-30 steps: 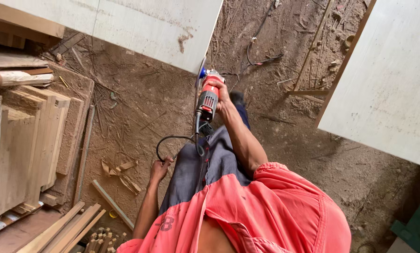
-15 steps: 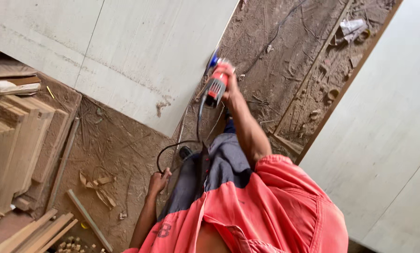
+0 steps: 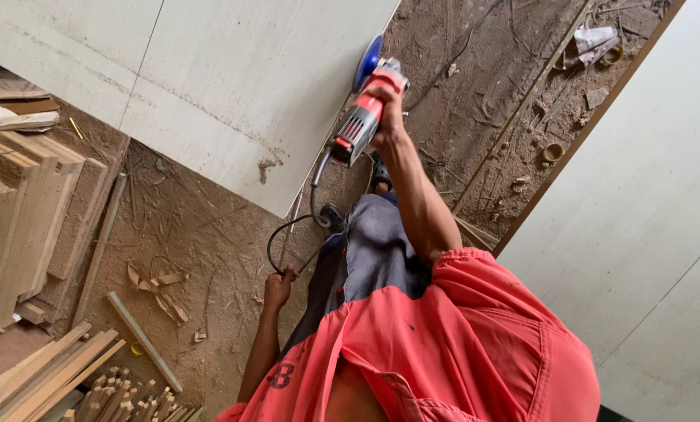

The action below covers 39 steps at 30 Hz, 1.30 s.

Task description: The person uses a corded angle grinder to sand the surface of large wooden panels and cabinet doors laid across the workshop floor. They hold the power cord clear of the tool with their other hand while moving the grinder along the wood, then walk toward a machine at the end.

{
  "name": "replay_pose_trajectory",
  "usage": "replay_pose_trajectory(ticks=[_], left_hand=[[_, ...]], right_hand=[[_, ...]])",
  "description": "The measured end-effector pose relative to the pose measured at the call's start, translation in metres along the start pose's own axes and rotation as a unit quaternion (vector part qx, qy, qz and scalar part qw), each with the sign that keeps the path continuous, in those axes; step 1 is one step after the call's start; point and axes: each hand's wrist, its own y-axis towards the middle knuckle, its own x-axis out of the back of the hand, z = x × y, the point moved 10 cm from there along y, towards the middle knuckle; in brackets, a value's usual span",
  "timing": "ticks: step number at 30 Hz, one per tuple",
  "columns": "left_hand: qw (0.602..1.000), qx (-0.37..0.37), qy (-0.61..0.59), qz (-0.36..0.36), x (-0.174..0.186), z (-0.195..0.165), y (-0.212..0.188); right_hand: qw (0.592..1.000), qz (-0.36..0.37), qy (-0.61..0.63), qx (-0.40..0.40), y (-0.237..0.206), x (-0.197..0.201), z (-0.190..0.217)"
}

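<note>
Two hands busy here: your right hand (image 3: 386,109) is clenched round the body of the red and grey grinder (image 3: 361,117), and your left hand (image 3: 278,286) grips the black cord (image 3: 307,215) down low, near your leg. The grinder sits at the far end of your reach, its blue disc (image 3: 368,61) right at the edge of the big pale board (image 3: 232,78) lying on the dirt floor (image 3: 201,234).

Handling, as I judge it: the tool is stiff, prob fairly heavy at arm's length, w/ weight toward the disc end. Grip mid-body, as you do, fingers well back from the disc. The casing looks smooth and dust may make it slippery. The cord is soft and loops freely; hold it clear of the disc. The board looks rigid but thin, edge may chip.
</note>
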Motion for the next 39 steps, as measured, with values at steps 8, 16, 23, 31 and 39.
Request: replay_pose_trajectory(ticks=[8, 16, 23, 31, 39], left_hand=[[0.997, -0.057, 0.044, -0.01, 0.027, 0.067, -0.021], [0.997, 0.044, -0.063, -0.003, 0.034, 0.073, -0.038], [0.999, -0.03, 0.038, -0.01, 0.008, -0.022, 0.02], [0.994, 0.009, 0.107, 0.005, -0.054, -0.177, 0.088], [0.997, -0.041, 0.066, 0.012, -0.117, -0.306, 0.114]], right_hand=[[0.975, -0.021, 0.132, -0.176, -0.102, 0.028, -0.24], [0.949, 0.0, 0.185, -0.256, -0.14, 0.038, -0.28], [0.936, 0.027, 0.22, -0.275, -0.056, 0.032, -0.159], [0.973, 0.075, 0.156, -0.152, 0.113, 0.001, 0.125], [0.997, 0.033, 0.066, 0.01, 0.257, -0.028, 0.408]])
